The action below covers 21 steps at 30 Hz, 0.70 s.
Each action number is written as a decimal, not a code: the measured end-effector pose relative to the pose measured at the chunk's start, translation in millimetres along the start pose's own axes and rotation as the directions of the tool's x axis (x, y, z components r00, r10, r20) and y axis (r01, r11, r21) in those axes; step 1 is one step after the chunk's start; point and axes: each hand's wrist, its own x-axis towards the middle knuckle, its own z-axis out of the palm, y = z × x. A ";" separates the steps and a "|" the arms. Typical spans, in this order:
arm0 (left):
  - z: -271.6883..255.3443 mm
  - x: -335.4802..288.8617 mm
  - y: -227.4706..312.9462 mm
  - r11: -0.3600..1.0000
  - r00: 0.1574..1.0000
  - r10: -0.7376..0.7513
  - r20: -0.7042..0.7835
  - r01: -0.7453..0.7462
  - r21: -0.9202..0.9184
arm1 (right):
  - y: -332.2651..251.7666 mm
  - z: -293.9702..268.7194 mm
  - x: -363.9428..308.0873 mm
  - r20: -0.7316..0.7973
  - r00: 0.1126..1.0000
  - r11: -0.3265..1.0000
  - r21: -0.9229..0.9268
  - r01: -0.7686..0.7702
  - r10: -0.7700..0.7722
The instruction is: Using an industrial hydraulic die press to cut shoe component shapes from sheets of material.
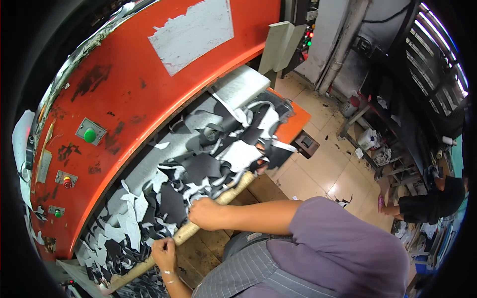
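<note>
My left hand, with bands at the wrist, is closed beside the tan rounded bar along the machine bed's front edge. Whatever its curled fingers may hold is hidden. Farther right, my right hand is closed at the bar's inner side, against the heap of cut scraps. What lies inside its fingers cannot be made out. The scraps are black and pale grey sheet pieces, many with curved cut edges. A large dark piece lies just left of my right hand.
An orange machine beam spans above the bed, carrying a green button and a red button. A grey bracket stands at its right end. Another person is at the far right, near a cluttered rack on the tiled floor.
</note>
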 end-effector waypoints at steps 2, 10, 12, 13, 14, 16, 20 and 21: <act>-21.9 13.1 -0.4 0.984 0.968 -0.161 0.191 0.173 -0.046 | 20.3 -75.7 13.1 0.314 0.947 0.947 0.282 -0.157 0.064; 1.9 149.5 35.9 0.843 0.965 -0.171 0.201 0.248 -0.477 | 187.6 -113.2 158.2 -0.109 0.593 0.602 0.179 -0.778 0.798; 33.6 185.4 42.3 0.824 0.969 -0.037 0.246 0.169 -0.541 | 200.5 -107.7 168.2 -0.008 0.632 0.631 0.077 -0.772 0.775; 44.0 201.5 53.7 0.765 0.932 -0.077 0.354 0.283 -0.578 | 206.0 -106.3 166.8 -0.004 0.640 0.632 0.161 -0.758 0.769; 60.6 217.1 59.5 0.763 0.935 -0.011 0.355 0.238 -0.601 | 213.7 -105.5 158.9 0.001 0.641 0.622 0.244 -0.744 0.767; 89.5 237.0 63.4 0.704 0.932 0.012 0.363 0.249 -0.665 | 230.9 -88.3 135.0 -0.032 0.797 0.725 0.441 -0.530 0.603; 138.5 250.9 92.0 0.354 0.919 0.120 0.375 0.313 -0.881 | 213.1 -87.1 66.4 0.023 0.953 0.595 0.776 -0.208 0.302; 133.8 250.5 97.2 0.561 0.923 0.137 0.360 0.227 -0.796 | 207.2 -89.6 57.0 0.107 0.967 0.515 0.830 -0.215 0.231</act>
